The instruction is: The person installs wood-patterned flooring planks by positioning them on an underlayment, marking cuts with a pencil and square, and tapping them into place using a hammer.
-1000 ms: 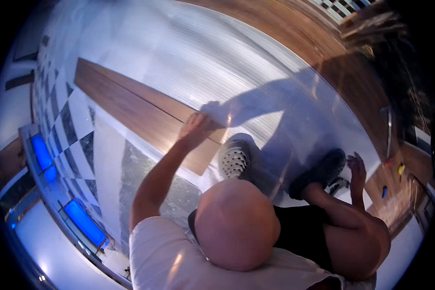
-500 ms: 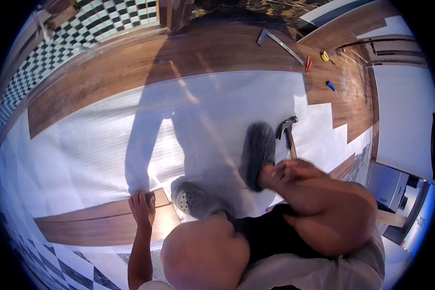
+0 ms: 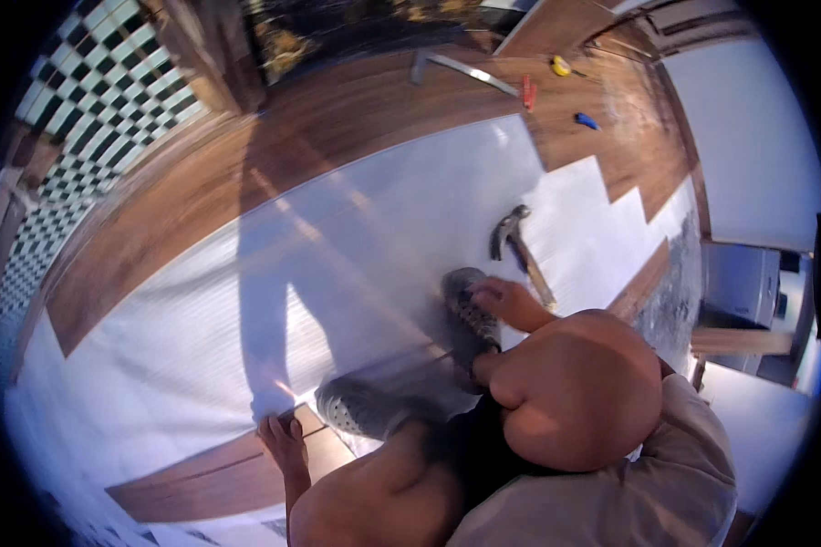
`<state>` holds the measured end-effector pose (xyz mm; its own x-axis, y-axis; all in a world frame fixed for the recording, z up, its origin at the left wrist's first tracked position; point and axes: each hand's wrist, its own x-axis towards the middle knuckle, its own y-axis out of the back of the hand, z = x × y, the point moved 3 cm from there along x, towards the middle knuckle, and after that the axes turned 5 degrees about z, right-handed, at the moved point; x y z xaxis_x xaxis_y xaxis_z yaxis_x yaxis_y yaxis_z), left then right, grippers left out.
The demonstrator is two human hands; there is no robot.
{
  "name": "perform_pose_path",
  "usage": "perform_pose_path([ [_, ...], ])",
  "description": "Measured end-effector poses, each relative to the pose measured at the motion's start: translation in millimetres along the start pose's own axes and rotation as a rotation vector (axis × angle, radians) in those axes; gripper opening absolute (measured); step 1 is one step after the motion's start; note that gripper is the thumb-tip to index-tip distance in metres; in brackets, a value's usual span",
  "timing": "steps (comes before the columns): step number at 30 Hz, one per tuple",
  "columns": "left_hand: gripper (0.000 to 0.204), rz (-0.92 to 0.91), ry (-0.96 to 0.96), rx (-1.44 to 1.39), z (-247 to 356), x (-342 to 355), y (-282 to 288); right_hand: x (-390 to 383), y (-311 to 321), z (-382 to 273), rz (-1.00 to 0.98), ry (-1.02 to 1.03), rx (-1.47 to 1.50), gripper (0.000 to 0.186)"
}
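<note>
My left hand [image 3: 285, 445] is down at the edge of a brown wood-look plank [image 3: 219, 476], its fingers bent around a small dark block [image 3: 292, 419]. Over the toe of my right shoe hangs my right hand [image 3: 513, 304], slightly blurred, fingers loosely bent and nothing visible in them. A claw hammer [image 3: 525, 255] lies on the white underlay [image 3: 392, 219] just beyond it, its head pointing away and its wooden handle close to my right wrist. My grey clogs [image 3: 351, 407] stand on the underlay between my hands.
Laid brown planks [image 3: 182, 201] run along the far side. On them lie a metal square [image 3: 470, 71], a red tool [image 3: 528, 93], a yellow tape measure [image 3: 560, 66] and a blue tool [image 3: 587, 120]. Checkered tiles [image 3: 109, 82] are at far left; a grey appliance [image 3: 739, 284] stands right.
My view has turned and shifted. My right hand has moved from beside my ankle forward to the shoe's toe, nearer the hammer. My left hand stays at the plank's edge.
</note>
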<state>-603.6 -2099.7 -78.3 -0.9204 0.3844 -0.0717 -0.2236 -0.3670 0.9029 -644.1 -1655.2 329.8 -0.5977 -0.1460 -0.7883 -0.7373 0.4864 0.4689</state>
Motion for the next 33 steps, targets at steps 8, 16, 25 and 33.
perform_pose_path([
  [8,0.073,-0.159,0.166,0.178,-1.0,3.7,18.2,32.9,-5.5,-18.7,0.202,0.478,-0.181,0.019],
  [16,0.073,-0.123,0.151,0.195,-6.5,-15.0,17.5,23.3,-8.7,-65.2,0.262,0.064,-0.065,0.025],
  [25,0.068,-0.185,0.205,0.221,-10.9,-29.6,10.3,32.2,-27.3,-7.2,-0.144,-0.107,0.290,0.028],
  [33,0.031,0.031,0.236,0.259,-30.2,32.1,22.6,126.2,-156.3,337.1,0.831,-0.337,0.138,0.023],
])
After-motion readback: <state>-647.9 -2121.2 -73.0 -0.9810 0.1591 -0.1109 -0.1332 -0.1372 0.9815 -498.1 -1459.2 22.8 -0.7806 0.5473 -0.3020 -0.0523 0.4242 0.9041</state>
